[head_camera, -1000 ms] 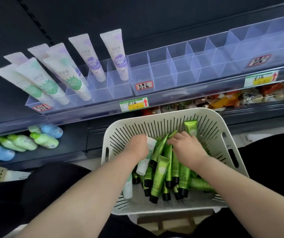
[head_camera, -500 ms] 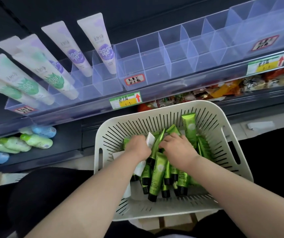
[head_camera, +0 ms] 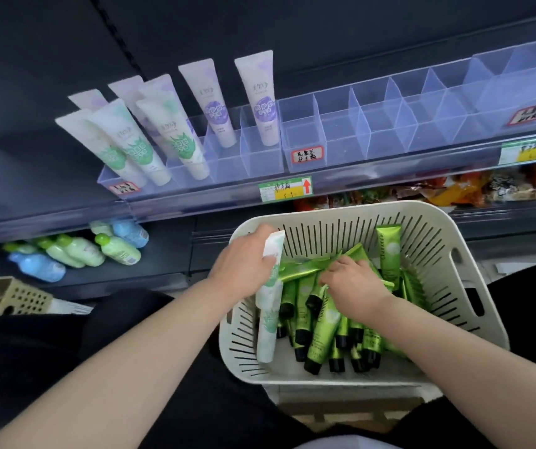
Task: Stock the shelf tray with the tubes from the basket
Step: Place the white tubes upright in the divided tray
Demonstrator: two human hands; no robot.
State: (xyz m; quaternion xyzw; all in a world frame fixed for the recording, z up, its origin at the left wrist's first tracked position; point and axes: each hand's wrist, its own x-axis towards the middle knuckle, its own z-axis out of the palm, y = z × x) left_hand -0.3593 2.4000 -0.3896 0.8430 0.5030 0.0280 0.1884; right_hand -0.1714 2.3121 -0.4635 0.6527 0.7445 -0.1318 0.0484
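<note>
A white slotted basket (head_camera: 435,254) sits in front of me and holds several green tubes (head_camera: 321,335) with black caps. My left hand (head_camera: 247,264) grips a white tube with green print (head_camera: 273,254) at the basket's left side, its crimped end lifted toward the rim. A second white tube (head_camera: 268,335) lies below it against the left wall. My right hand (head_camera: 354,283) is curled down into the pile of green tubes. Above, the clear divided shelf tray (head_camera: 373,124) holds white tubes (head_camera: 260,95) on its left; the right compartments hold nothing.
Yellow-green price labels (head_camera: 286,188) run along the shelf edge. Green and blue bottles (head_camera: 75,251) lie on the lower shelf at left, and snack packets (head_camera: 454,189) show behind the basket. A beige perforated crate (head_camera: 20,298) stands at far left.
My left hand has lifted the white tube up toward the basket's left rim. My right hand stays in the green tubes. The view has shifted.
</note>
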